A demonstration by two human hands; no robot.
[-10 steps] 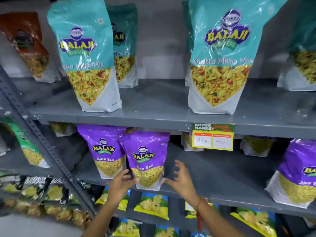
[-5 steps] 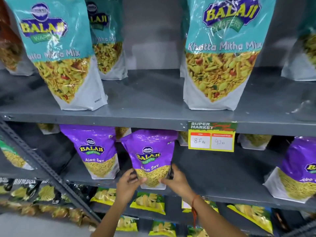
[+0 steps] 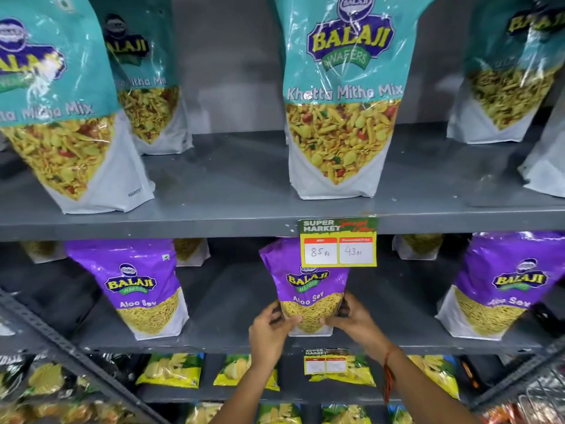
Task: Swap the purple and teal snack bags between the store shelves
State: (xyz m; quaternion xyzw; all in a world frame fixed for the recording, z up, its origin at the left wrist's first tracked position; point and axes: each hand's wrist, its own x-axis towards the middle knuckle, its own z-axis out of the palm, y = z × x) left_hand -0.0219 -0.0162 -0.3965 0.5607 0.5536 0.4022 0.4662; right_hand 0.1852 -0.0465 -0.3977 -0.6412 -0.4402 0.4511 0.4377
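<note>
A purple Aloo Sev bag [image 3: 305, 280] stands upright in the middle of the lower grey shelf [image 3: 232, 342]. My left hand [image 3: 269, 330] grips its bottom left corner and my right hand [image 3: 354, 321] grips its bottom right side. Its top right is hidden behind a price tag [image 3: 338, 242]. Two more purple bags stand on this shelf, one at the left [image 3: 137, 286] and one at the right [image 3: 504, 286]. On the upper shelf [image 3: 232, 221], a teal Khatta Mitha Mix bag [image 3: 342, 96] stands directly above, with others at the left [image 3: 58, 105] and right [image 3: 507, 71].
Yellow-green chip packets [image 3: 172, 370] lie on the shelf below. A slanted grey metal strut [image 3: 58, 341] crosses the lower left. Smaller packs sit at the back of the lower shelf. A second price tag [image 3: 325, 362] hangs under my hands.
Both hands closed onto the sides of the middle purple bag. The bag has shifted right along the lower shelf, away from its left neighbour, and now sits under the price tag.
</note>
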